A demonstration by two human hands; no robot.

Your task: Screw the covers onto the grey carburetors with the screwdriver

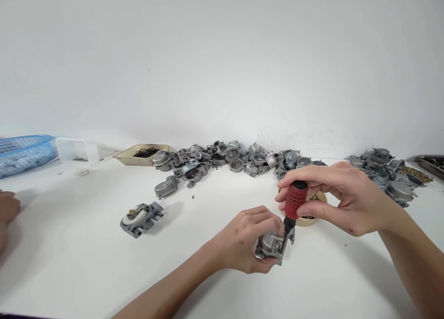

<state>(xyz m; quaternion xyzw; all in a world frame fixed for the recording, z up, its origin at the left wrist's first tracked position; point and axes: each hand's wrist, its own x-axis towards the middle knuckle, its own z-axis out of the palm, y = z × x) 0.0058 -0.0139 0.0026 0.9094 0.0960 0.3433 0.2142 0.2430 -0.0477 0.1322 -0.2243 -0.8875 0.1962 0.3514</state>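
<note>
Silver-grey rounded metal housing (268, 243) sat right of the lower centre of the frame, clasped by the left hand (252, 239), which was the nearer one, wrapped around its left side. Up and to the right, the right hand (342, 196) gripped a red-and-black screwdriver (297, 201) between thumb and fingers. Its long axis stood steep, leaning down and slightly left onto the housing's right edge; exact tip contact was too small to tell. Just behind was a cream round bowl (307, 223) of small brass-coloured pieces. Farther off, a heap of grey metal castings (237, 165) spread across the white desk (86, 272), mid-frame.
</note>
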